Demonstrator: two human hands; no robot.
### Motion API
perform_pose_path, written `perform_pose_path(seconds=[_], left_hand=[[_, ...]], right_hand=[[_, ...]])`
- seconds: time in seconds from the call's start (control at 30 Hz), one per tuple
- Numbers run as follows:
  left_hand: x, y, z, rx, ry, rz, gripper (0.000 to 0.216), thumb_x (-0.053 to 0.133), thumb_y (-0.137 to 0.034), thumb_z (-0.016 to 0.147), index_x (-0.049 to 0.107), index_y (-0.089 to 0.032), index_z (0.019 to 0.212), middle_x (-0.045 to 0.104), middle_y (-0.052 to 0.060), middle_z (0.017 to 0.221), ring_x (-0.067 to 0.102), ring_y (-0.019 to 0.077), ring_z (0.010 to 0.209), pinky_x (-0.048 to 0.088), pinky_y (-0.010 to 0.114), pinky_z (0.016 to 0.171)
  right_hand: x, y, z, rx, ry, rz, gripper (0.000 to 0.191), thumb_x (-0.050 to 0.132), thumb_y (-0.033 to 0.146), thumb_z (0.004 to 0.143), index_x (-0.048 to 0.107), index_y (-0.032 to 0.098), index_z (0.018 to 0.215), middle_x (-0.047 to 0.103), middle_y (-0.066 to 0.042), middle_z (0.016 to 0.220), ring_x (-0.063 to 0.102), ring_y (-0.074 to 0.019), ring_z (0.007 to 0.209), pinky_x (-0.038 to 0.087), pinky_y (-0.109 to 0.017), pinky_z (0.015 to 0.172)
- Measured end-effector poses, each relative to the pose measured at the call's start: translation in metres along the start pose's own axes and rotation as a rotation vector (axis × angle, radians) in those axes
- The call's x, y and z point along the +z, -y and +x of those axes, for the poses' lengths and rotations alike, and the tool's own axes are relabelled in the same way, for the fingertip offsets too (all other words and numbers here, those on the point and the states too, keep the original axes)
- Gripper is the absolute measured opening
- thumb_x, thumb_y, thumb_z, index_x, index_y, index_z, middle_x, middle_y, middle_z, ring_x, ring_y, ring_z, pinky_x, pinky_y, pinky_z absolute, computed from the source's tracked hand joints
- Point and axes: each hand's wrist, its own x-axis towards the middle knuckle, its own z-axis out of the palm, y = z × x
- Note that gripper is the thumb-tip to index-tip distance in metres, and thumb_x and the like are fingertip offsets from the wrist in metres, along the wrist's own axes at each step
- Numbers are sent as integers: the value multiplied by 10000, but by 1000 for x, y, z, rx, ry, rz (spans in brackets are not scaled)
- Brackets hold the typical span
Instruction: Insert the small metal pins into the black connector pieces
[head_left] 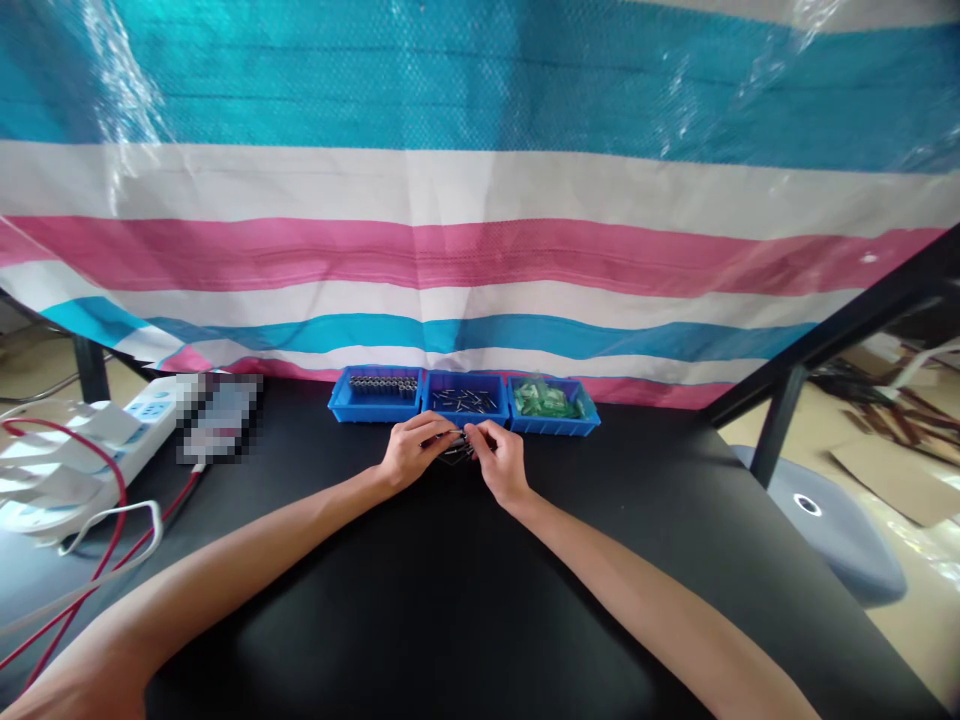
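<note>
My left hand (412, 452) and my right hand (502, 465) meet just in front of the middle bin, fingers bent and tips pinched close together. Between the fingertips are small dark, shiny metal pieces (457, 449), too small to tell exactly. Behind them stand three blue plastic bins in a row. The left bin (375, 408) holds rows of small metal cylinders (382, 385). Loose thin dark metal pins (463, 401) lie in the middle bin (431, 393). Green-tinted plastic packets (549, 400) fill the right bin (555, 425).
On the left of the black table (420, 600) lie a white power strip (157, 405) with plugged-in adapters, red and white cables (120, 480) and a pixelated device (223, 415). A striped tarp (480, 250) hangs behind. Beyond the table's right edge is a grey stool (840, 540).
</note>
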Motion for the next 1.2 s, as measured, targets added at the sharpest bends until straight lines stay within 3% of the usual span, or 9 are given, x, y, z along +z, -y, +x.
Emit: perform_pose_path(seconds=[0.6, 1.2], left_hand=[[1, 0, 1, 56, 3, 14, 106, 618, -224, 861, 706, -177, 896, 681, 52, 848, 637, 121, 738, 523, 224, 697], [1, 0, 1, 53, -23, 5, 118, 617, -225, 863, 716, -171, 897, 685, 50, 830, 634, 115, 724, 526, 215, 687]], right_hand=[[-1, 5, -2, -21, -22, 2, 357, 488, 435, 918, 530, 194, 658, 505, 27, 531, 502, -122, 505, 395, -231, 535], [0, 1, 0, 1, -8, -4, 320, 517, 431, 904, 585, 182, 715, 546, 14, 577, 528, -125, 527, 412, -224, 544]])
